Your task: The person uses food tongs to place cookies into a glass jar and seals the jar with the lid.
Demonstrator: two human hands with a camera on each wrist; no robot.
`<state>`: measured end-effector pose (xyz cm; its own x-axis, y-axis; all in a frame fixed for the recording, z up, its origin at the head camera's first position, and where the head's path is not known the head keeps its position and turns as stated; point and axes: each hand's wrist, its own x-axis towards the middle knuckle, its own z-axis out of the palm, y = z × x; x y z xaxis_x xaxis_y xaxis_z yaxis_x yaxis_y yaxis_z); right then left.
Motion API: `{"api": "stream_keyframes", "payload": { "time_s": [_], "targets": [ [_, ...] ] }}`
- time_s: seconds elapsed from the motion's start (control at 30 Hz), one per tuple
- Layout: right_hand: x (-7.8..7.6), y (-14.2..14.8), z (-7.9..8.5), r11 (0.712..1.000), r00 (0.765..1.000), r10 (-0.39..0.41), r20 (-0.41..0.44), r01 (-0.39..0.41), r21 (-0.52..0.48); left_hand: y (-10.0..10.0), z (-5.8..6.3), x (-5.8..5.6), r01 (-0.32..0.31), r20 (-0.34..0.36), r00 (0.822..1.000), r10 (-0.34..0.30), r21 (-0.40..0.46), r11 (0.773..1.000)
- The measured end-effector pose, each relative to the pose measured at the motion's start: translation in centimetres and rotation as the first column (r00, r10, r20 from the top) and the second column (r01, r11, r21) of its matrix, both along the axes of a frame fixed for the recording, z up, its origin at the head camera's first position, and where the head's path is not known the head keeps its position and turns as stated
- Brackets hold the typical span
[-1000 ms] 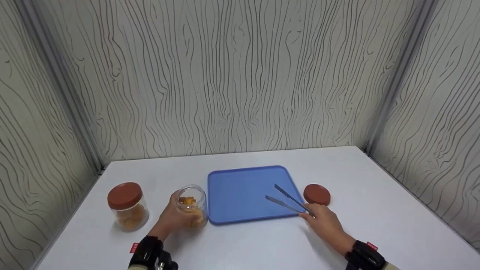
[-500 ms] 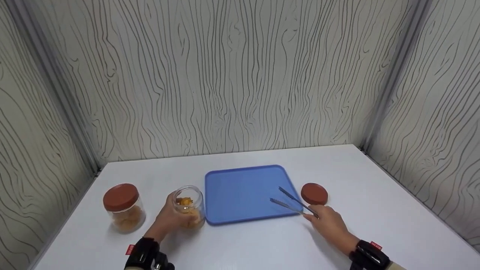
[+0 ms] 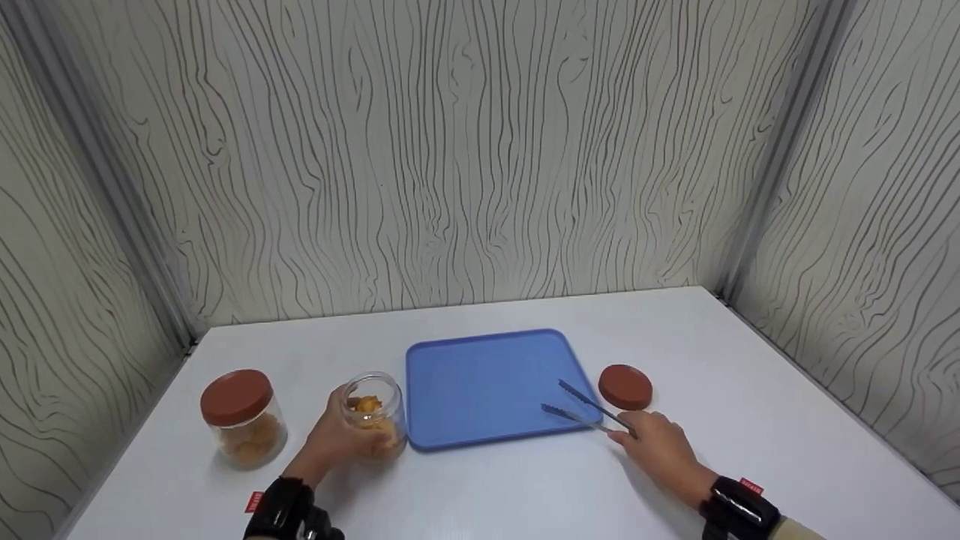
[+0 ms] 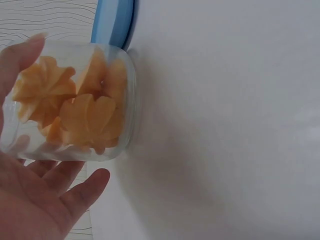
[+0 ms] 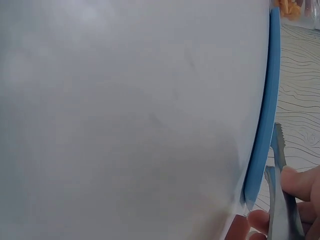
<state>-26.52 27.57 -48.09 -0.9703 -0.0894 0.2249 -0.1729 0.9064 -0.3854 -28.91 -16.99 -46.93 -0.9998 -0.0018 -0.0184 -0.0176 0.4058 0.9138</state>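
My left hand (image 3: 335, 439) grips a clear open-topped jar (image 4: 131, 100) around its side, thumb on the near face. Inside are several orange, flower-shaped cookies (image 4: 87, 120). The jar stands on the table at the left edge of a blue tray (image 3: 487, 390). My right hand (image 3: 658, 448) holds metal tongs (image 3: 581, 396) by their arms. Their two serrated tips are spread apart over the tray's right front part, with nothing between them. Just beyond the right hand lies a round reddish-brown lid (image 3: 625, 386).
At the left of the white table (image 3: 480, 495) stands a second jar (image 3: 251, 442), its reddish-brown lid (image 3: 236, 396) on and similar pieces inside. Wood-patterned panels (image 3: 450, 150) rise behind the table and along both sides.
The tong tips have shifted slightly right and toward me relative to the tray. The left hand keeps its hold on the jar. The head view has turned a little.
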Motion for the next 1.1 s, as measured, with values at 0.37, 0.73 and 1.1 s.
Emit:
{"api": "stream_keyframes", "payload": {
  "time_s": [0.37,0.73,1.1],
  "targets": [
    [-0.4,0.5,0.3,1.0,0.994,-0.003,0.114,0.0,0.023,0.0,0.1,0.1,-0.003,0.014,1.0,0.003,-0.001,1.0],
    [-1.0,1.1,-0.1,0.997,0.99,0.074,0.118,-0.07,-0.044,-0.3,0.4,0.2,-0.007,0.05,0.999,0.008,-0.024,1.0],
    [-4.3,2.8,3.0,0.995,0.989,0.095,0.118,-0.092,-0.033,-0.2,0.2,0.1,-0.021,0.092,0.995,0.025,-0.039,0.999]
  ]
}}
